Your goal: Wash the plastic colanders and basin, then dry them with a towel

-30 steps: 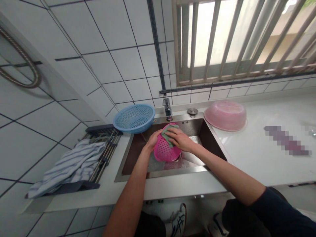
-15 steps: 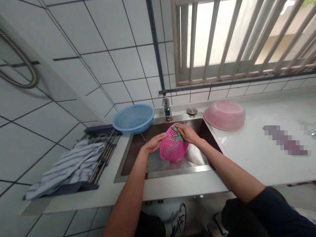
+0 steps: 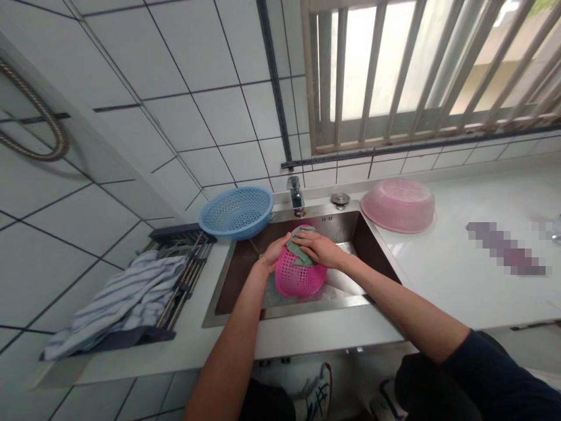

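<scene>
A bright pink perforated basket (image 3: 302,279) is held tilted over the metal sink (image 3: 368,234). My left hand (image 3: 274,255) grips its left rim, the fingers partly hidden behind it. A green cloth (image 3: 300,252) lies against the basket's side, under my right hand (image 3: 319,247). The fingers of that hand are bent over the cloth and press it onto the pink plastic. Some wetness shows on the sink floor below.
Behind the sink stands the faucet (image 3: 296,199), with a drain strainer (image 3: 340,200) beside it. A blue basket (image 3: 236,211) rests over the back left corner. To the right sits an upturned pink basin (image 3: 398,206); left, a striped cloth (image 3: 127,289) covers a folding rack (image 3: 186,275).
The pink basket has shifted slightly left and toward me. My right hand has slid left with the green cloth, which now shows more broadly across the basket's side.
</scene>
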Demonstrator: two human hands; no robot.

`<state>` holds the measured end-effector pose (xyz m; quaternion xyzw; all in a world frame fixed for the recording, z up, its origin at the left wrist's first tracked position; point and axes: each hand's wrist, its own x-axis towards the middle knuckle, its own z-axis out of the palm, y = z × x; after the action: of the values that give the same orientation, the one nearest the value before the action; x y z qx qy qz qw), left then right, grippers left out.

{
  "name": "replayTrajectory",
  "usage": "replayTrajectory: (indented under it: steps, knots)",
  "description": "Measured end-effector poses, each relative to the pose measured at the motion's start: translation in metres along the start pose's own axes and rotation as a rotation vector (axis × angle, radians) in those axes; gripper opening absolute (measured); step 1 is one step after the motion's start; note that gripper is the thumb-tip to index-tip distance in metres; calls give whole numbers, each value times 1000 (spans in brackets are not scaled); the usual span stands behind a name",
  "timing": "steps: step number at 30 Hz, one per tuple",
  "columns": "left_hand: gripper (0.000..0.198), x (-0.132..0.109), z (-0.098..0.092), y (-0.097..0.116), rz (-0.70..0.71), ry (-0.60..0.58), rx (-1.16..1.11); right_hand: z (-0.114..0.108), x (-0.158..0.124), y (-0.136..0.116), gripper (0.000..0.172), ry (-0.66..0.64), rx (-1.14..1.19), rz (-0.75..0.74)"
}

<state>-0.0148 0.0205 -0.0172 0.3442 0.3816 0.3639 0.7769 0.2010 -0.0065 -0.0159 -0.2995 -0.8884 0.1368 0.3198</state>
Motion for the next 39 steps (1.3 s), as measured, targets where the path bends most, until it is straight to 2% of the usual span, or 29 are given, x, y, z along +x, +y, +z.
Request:
replayTrajectory:
  steps: [4,6,8,13,15,19,21,23,27,29,35,39]
  knots:
    - [41,-5,-8,9,-55,49,-10,5,4,-17,43,-82,17,-133]
    - [44,-6,-12,11,-82,69,-4,8,4,-17,43,-104,36,-166]
    - [42,-8,-13,13,-72,72,-21,5,3,-6,44,-68,49,-116]
    - [37,-11,-8,17,-54,45,-77,-12,-5,24,46,73,50,128]
    - [37,-12,-6,18,-39,57,-81,-11,-4,18,46,58,67,91]
    - [45,-11,-7,18,-52,96,-59,2,2,-14,42,-41,84,-86]
    - [45,-9,-8,16,-60,102,-35,5,4,-21,42,-72,82,-114]
    - [42,-7,-8,15,-45,90,-25,2,4,-15,43,-70,77,-96]
    - [35,-3,-4,12,-25,60,-50,-10,-1,10,47,33,48,50]
    - [33,-2,-3,10,-17,64,-60,-11,-2,12,47,59,23,98]
    - [36,-2,-5,8,-59,81,1,4,5,-20,42,-60,-8,-104]
    - [33,-2,-3,7,-27,91,12,-4,6,-13,43,-58,0,-96]
